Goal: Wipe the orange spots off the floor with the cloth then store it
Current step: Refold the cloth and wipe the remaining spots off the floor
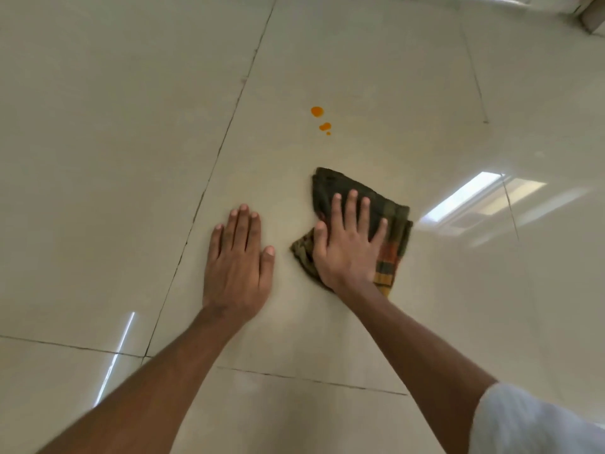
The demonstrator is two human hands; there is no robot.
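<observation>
Orange spots [320, 119] lie on the pale tiled floor [393, 93], a larger drop and two smaller ones below it. A dark green checked cloth [393, 234] with orange stripes is folded flat on the floor, a short way nearer to me than the spots. My right hand [348, 244] presses flat on the cloth, fingers spread, covering its middle. My left hand [237, 257] rests flat on the bare floor just left of the cloth, fingers together, holding nothing.
Glossy beige tiles with dark grout lines [209, 178] run diagonally. A window reflection [465, 198] shines at the right. A wall base or furniture edge [589, 14] shows at the top right corner. My white sleeve [530, 421] is at the bottom right.
</observation>
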